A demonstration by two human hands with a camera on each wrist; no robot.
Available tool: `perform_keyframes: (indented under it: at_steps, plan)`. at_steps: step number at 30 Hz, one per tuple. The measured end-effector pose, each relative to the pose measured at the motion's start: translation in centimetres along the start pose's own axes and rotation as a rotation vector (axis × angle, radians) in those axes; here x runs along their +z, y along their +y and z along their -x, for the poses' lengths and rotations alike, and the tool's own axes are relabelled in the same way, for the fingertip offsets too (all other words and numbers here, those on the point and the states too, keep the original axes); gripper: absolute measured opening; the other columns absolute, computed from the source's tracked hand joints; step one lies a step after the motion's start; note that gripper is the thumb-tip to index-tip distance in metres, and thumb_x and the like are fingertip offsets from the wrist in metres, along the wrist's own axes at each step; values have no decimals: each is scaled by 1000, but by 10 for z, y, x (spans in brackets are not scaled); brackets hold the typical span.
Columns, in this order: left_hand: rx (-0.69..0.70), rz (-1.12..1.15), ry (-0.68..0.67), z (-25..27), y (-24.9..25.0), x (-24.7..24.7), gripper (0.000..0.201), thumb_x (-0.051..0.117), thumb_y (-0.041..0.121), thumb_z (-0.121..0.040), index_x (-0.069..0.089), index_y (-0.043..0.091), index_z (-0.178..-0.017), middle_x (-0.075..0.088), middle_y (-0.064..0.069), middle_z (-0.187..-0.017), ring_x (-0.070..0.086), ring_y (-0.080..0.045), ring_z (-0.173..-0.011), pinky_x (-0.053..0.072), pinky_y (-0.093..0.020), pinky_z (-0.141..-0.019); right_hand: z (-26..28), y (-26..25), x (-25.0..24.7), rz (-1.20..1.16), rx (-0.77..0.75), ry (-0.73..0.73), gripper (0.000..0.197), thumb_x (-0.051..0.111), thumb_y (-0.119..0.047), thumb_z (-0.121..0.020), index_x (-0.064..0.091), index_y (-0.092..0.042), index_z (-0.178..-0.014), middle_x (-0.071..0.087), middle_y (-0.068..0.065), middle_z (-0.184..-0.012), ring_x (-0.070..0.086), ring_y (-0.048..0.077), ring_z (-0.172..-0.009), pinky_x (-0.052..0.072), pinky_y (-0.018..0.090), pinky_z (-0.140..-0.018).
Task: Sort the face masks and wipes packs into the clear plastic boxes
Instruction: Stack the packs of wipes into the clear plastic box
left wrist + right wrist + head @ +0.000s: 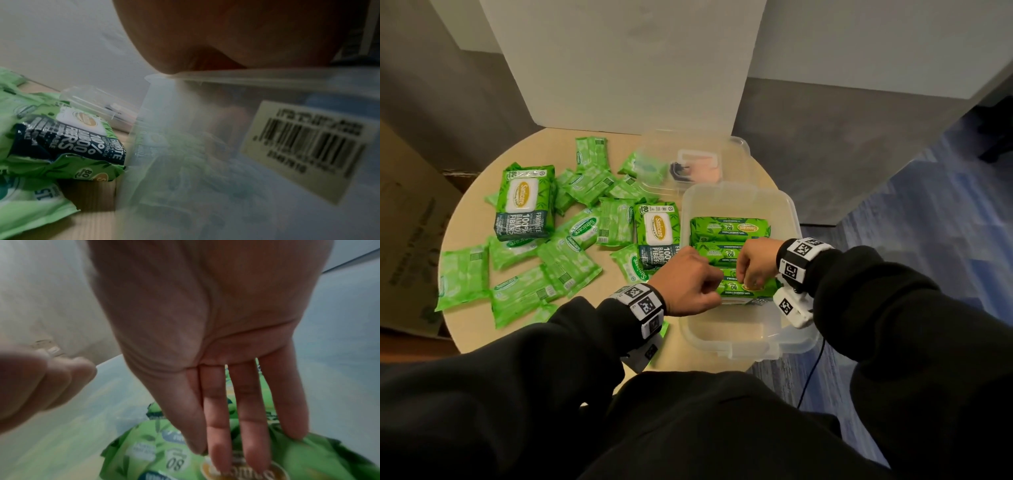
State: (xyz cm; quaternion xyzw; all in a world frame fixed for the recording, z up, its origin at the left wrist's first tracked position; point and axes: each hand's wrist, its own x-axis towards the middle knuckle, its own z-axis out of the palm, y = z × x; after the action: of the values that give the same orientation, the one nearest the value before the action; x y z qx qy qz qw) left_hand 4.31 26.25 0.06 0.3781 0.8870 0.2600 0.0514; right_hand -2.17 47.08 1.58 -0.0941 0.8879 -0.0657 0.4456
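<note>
A clear plastic box (739,192) sits at the table's right edge with three large green wipes packs standing on edge in it. My right hand (748,279) presses straight fingers (252,451) on the top of the nearest pack (743,291) (144,459). My left hand (709,291) rests on the box's left rim with its fingers curled, just beside that pack's left end; nothing shows in it. In the right wrist view the left hand (41,382) is a loose fist. The left wrist view shows only the palm (226,32) on the box wall (185,113).
Two more large packs (525,202) (657,233) and several small green packs (462,274) lie over the round table's left half. A smaller clear box (688,161) with dark and pinkish contents stands at the back. A cardboard carton (407,222) stands left of the table.
</note>
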Motion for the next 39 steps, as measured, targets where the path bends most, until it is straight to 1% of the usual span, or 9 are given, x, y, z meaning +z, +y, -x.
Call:
perform_keyframes:
  at_steps: [2,7,13,17,19,23,28,34,39]
  plan:
    - [-27,101,42,0,1,-1,20,59,29,-72,45,22,-59,46,2,-52,39,-18,-51,42,-33,-72,-3,1,7,65,-14,36,11,80,-13,-77,77,-21,-84,72,-9,-64,73,11,-68,59,25,-68]
    - [-113,304,131,0,5,-3,18,54,30,-73,47,19,-60,48,1,-52,43,-17,-52,39,-28,-57,-3,-2,10,60,-19,-52,9,81,-12,-78,77,-18,-83,68,-13,-53,68,8,-60,50,19,-52]
    - [-299,577,288,-1,6,0,19,66,24,-89,58,17,-72,62,2,-63,58,-16,-60,50,-33,-64,-6,10,11,-25,-52,24,15,79,-10,-82,74,-16,-95,70,-7,-72,61,8,-59,51,23,-56]
    - [-289,605,303,-2,7,-1,24,68,30,-95,62,13,-79,69,-2,-68,67,-16,-64,53,-32,-68,-7,27,3,-302,-36,71,16,76,-3,-85,70,-12,-96,72,2,-81,70,15,-75,59,32,-70]
    - [-271,574,290,-1,6,0,23,67,31,-97,62,15,-81,69,-1,-68,67,-14,-64,54,-32,-68,-5,30,-1,-417,-32,66,11,73,-2,-87,68,-10,-93,71,3,-74,67,18,-67,58,32,-65]
    - [-249,543,304,-1,5,4,24,65,32,-98,62,14,-82,69,0,-68,65,-16,-65,53,-34,-67,-3,34,-18,-718,5,345,10,66,1,-90,65,-9,-93,68,12,-76,64,22,-62,58,33,-53]
    - [-186,435,295,-1,2,9,22,64,31,-97,59,18,-80,62,3,-65,57,-17,-62,44,-33,-60,3,42,-45,-965,36,575,16,57,2,-95,63,-12,-93,67,13,-87,66,23,-71,61,39,-61]
    - [-136,239,277,-2,-2,19,23,66,35,-98,57,23,-80,53,10,-64,49,-14,-60,30,-28,-68,-9,47,-38,-343,52,496,22,77,-3,-82,70,-21,-93,73,6,-98,72,24,-91,62,43,-84]
    - [-200,408,310,-1,3,9,21,67,28,-96,61,17,-79,62,6,-67,58,-13,-64,47,-33,-63,-22,31,-28,33,64,348,40,89,-20,-76,72,-19,-112,70,4,-113,66,24,-102,54,33,-88]
